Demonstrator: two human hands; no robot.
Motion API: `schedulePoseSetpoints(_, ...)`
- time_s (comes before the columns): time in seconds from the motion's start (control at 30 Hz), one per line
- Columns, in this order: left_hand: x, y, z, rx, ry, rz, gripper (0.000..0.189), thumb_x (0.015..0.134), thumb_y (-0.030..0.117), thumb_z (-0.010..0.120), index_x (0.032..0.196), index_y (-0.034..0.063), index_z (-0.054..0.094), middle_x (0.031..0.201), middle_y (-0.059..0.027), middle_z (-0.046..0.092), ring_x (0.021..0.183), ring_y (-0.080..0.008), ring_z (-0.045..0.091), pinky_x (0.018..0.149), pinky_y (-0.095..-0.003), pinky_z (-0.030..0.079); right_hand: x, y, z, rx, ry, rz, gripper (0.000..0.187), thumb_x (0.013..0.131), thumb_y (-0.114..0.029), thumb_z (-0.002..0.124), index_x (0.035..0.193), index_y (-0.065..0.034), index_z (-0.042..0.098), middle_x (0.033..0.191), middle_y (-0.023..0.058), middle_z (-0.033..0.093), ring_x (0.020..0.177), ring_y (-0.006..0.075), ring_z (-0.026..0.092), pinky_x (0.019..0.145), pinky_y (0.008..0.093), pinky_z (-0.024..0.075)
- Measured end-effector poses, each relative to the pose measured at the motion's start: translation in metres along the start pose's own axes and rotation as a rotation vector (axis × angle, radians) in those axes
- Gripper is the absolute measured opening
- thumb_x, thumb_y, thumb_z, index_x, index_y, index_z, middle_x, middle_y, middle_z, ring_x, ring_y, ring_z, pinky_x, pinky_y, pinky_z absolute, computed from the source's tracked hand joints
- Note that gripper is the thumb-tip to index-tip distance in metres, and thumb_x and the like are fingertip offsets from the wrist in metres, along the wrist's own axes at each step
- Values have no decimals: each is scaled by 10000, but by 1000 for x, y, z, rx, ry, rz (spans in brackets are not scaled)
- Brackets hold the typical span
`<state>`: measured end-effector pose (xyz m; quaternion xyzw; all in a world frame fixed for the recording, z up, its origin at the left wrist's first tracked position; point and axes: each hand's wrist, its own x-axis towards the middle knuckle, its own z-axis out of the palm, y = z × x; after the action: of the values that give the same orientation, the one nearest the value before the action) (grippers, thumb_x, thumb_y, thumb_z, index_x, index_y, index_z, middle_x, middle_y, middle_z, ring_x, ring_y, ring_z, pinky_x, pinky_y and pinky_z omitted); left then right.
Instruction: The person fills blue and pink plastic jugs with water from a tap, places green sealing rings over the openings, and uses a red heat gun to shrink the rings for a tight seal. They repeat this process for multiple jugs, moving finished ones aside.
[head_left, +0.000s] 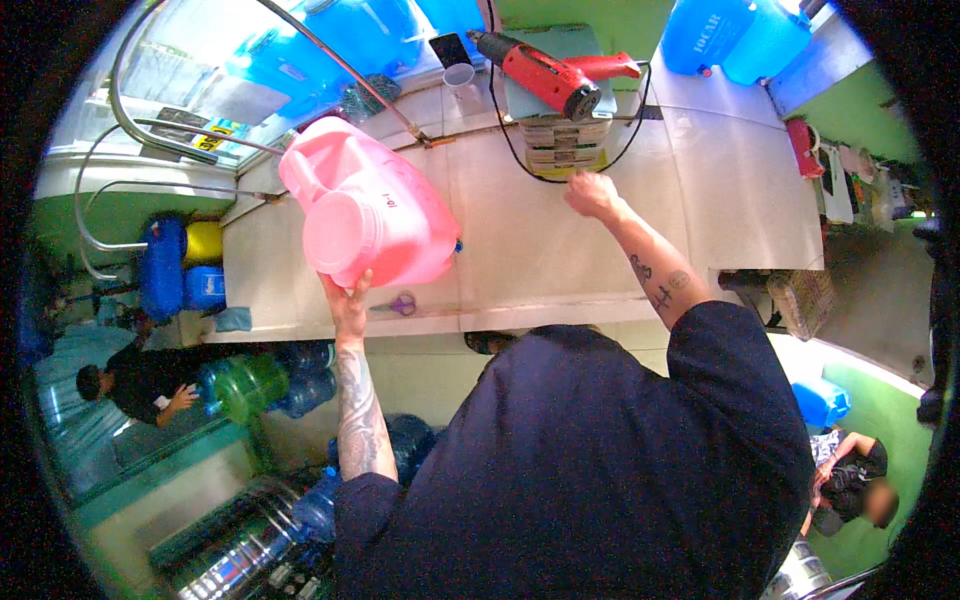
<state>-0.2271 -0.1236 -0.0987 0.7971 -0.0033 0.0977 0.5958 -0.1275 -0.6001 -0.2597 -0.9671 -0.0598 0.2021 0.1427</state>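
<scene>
A pink plastic jug (416, 217) with a round cap (341, 234) and a moulded handle is tilted over the left part of the counter. My left hand (349, 296) is at its lower edge beside the cap, fingers against the plastic. My right hand (591, 193), fingers curled, is over the counter by a black cord loop, just below a stack of flat items (566, 142). Whether it pinches something small cannot be seen. On top of the stack lies a red heat gun (544, 75). Purple-handled scissors (403, 303) rest near the counter's front edge.
A cup (459, 75) and a dark phone-like object (449, 51) stand behind the counter (517, 255). Metal faucet tubes (337, 60) arch at the left. Blue containers (705, 37) stand at the back right. One person (142, 382) is at far left, another (847, 465) at far right.
</scene>
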Motion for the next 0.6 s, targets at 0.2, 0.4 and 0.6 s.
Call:
schedulePoseSetpoints(0.2,1,1,2,-30,-2,-8,999,820,268,843,1572,69,216,1518,-127,384,1376,-253,412,1155,-412,333,-62,-15,7,55,112,-83,620,877,-330,698,1400,-86,473,1258,224,598,1156,406,608,948,499,537)
schedulePoseSetpoints(0.4,1,5,5,-48,-7,31,1004,816,229,846,1576,82,206,1518,-121,391,1367,-243,431,1157,-404,353,-8,-6,-23,49,477,-7,554,876,-255,684,1351,-52,483,1244,224,567,1127,429,589,924,505,538)
schedulePoseSetpoints(0.6,1,9,5,-51,-11,-8,1006,807,237,854,1571,84,218,1505,-121,409,1360,-245,436,1158,-402,347,-11,-7,-46,23,322,-67,248,896,-289,647,943,-47,669,988,168,656,1010,357,650,868,460,547)
